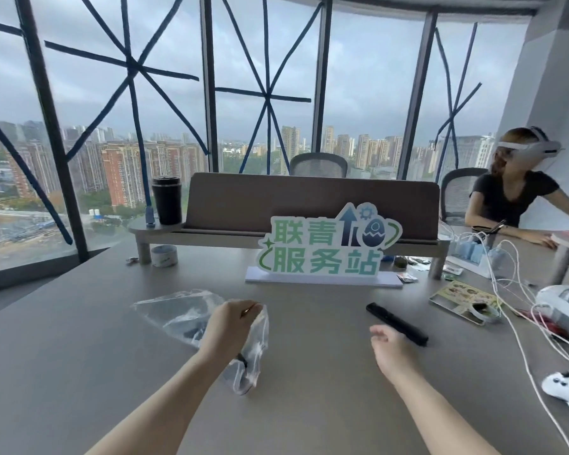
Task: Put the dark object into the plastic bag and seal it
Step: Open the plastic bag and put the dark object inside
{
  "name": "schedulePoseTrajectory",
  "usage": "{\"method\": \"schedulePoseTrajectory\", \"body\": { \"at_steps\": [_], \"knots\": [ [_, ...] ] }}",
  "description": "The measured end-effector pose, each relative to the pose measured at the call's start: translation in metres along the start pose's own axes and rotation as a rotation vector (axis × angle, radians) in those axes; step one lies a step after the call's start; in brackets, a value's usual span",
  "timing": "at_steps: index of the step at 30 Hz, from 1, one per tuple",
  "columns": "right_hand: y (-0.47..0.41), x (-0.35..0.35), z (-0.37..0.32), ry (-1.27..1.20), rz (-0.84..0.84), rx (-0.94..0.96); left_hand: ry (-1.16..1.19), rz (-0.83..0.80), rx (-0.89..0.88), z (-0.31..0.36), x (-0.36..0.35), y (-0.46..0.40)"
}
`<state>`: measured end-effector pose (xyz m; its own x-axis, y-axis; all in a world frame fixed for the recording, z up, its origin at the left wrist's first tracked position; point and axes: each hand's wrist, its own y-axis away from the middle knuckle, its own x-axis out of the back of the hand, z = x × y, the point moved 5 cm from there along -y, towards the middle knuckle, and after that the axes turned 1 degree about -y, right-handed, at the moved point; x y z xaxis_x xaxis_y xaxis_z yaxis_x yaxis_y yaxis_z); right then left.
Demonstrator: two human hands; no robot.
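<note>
While our left hand (232, 318) pinches the top edge of one clear plastic bag (191, 318) between closed fingers (248, 308), lifting that edge off the grey worktop (309, 405), our right hand (390, 348) hovers with loosely curled fingers, holding nothing. One dark object (396, 323), a slim black bar, lies on the worktop just beyond the right hand. We cannot tell whether the bag holds anything.

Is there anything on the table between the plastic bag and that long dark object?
Only bare table separates the plastic bag from the dark object in the head view.
</note>
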<state>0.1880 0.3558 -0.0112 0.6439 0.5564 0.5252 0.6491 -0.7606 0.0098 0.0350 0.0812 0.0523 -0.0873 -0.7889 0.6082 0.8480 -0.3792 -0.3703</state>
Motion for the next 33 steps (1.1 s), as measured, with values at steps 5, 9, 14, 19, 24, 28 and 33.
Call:
{"method": "schedulePoseTrajectory", "body": {
  "at_steps": [5,9,14,19,24,28,33],
  "knots": [
    [-0.067,0.044,0.047,0.417,0.058,-0.022,0.056,0.098,-0.020,0.030,-0.010,-0.023],
    [-0.109,0.037,0.076,0.535,0.036,-0.060,0.062,0.053,-0.044,0.041,-0.018,-0.028],
    [-0.091,0.041,0.062,0.783,0.239,0.012,0.014,-0.077,-0.004,0.026,-0.033,-0.010],
    [-0.059,0.033,0.037,0.054,-0.086,-0.106,-0.053,-0.090,0.035,0.015,-0.030,0.003],
    [0.026,0.031,-0.020,-0.371,-0.611,-0.096,-0.034,-0.062,0.058,0.017,-0.022,0.010],
    [0.073,-0.014,-0.051,-0.209,-0.774,-0.031,-0.064,-0.070,0.021,0.027,-0.019,0.017],
    [0.090,-0.074,-0.074,-0.316,-0.645,0.052,-0.089,-0.040,0.021,0.025,-0.006,0.025]
  ]
}}
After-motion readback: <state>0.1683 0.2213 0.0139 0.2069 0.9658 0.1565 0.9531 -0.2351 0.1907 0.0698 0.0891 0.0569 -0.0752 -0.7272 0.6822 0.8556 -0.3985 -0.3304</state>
